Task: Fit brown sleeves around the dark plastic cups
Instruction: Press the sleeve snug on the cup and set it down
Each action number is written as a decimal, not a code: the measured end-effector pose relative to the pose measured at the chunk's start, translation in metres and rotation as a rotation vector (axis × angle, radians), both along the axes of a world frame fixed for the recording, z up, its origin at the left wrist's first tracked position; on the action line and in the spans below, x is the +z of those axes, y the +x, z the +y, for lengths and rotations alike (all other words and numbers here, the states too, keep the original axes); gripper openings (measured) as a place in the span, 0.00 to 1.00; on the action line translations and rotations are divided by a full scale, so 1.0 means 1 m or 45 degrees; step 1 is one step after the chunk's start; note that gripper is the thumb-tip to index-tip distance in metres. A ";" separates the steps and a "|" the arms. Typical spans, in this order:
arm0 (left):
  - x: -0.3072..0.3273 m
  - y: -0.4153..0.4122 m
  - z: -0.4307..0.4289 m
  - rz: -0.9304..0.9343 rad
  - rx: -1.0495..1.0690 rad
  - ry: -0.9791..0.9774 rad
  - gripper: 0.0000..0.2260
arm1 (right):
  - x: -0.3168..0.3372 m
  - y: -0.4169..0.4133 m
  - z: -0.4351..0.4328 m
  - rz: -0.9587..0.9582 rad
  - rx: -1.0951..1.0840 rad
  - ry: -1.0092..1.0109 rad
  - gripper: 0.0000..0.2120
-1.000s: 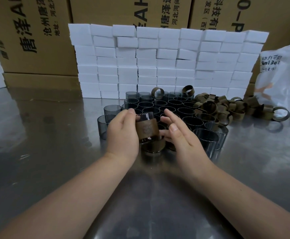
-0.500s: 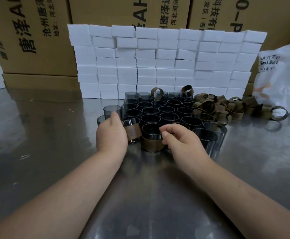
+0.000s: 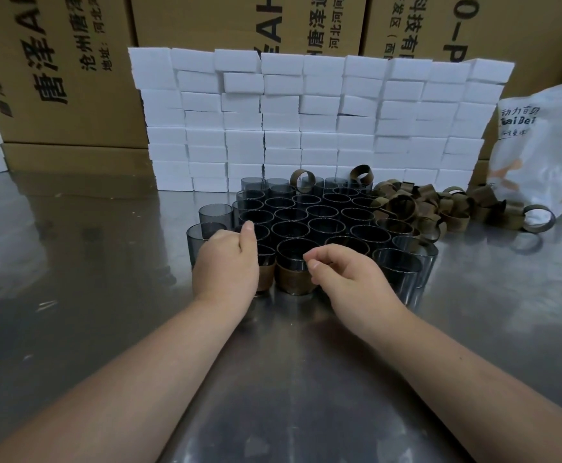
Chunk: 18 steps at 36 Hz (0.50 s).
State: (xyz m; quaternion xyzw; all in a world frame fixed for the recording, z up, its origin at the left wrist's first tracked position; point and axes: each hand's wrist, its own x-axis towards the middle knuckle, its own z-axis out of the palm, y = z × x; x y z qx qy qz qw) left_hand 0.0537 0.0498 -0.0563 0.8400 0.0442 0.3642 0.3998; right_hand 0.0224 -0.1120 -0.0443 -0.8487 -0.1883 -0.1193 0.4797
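Several dark translucent plastic cups (image 3: 323,225) stand packed together on the steel table. Two front ones wear brown sleeves. My left hand (image 3: 227,267) lies against the left sleeved cup (image 3: 267,275), thumb up, its fingers hidden round the cup's far side. The second sleeved cup (image 3: 294,279) stands just right of it. My right hand (image 3: 343,274) hovers at that cup's right rim with fingers curled and nothing in them. Loose brown sleeves (image 3: 416,208) lie heaped to the right of the cups.
A wall of white foam blocks (image 3: 306,121) stands behind the cups, with cardboard boxes (image 3: 65,68) behind it. A white plastic bag (image 3: 540,145) sits at the far right. One loose sleeve ring (image 3: 538,223) lies apart near the bag. Bare steel table (image 3: 72,295) spreads to the left.
My left hand brought the sleeved cup down from mid-air and stood it left of the other sleeved cup. My right hand drew back from it and curled up.
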 end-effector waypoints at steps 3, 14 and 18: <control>0.001 0.000 0.001 0.012 0.012 0.101 0.25 | 0.000 0.000 0.000 -0.038 -0.058 -0.032 0.06; -0.002 0.002 -0.002 0.137 0.090 0.102 0.10 | 0.031 0.000 -0.018 -0.153 -0.616 -0.532 0.16; 0.000 -0.001 -0.003 0.049 0.117 0.063 0.07 | 0.039 -0.001 -0.024 -0.050 -0.698 -0.730 0.15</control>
